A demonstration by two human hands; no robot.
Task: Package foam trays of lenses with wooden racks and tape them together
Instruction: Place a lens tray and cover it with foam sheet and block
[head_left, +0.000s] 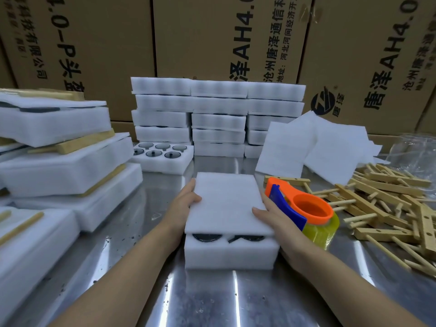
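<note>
A steel table (212,298) carries the work. Near the middle of its front edge sits a white foam tray (231,253), and dark lenses (207,237) show in its near pockets. A thin foam sheet (226,201) lies over the tray as a cover, its near end slightly raised above the tray's rim.

The left hand (186,199) holds the sheet's left edge, with the thumb on top and the fingers curled along the side. The right hand (271,211) pinches the sheet's right edge with the thumb on top; its fingers are hidden beneath.

Just beside the right hand stands an orange and blue tape dispenser (306,208) with a yellowish roll; whether the two touch cannot be told.

Toward the right edge lies a loose heap of wooden racks (387,199), with loose foam sheets (318,147) and a clear bag (415,149) behind it.

Along the back edge stand stacked trays (217,114), and an open tray (165,159) of six lenses sits in front of them to the left.

Packed bundles (59,171) of foam and wood are piled at the left edge. Cardboard boxes (212,31) rise behind the table.
</note>
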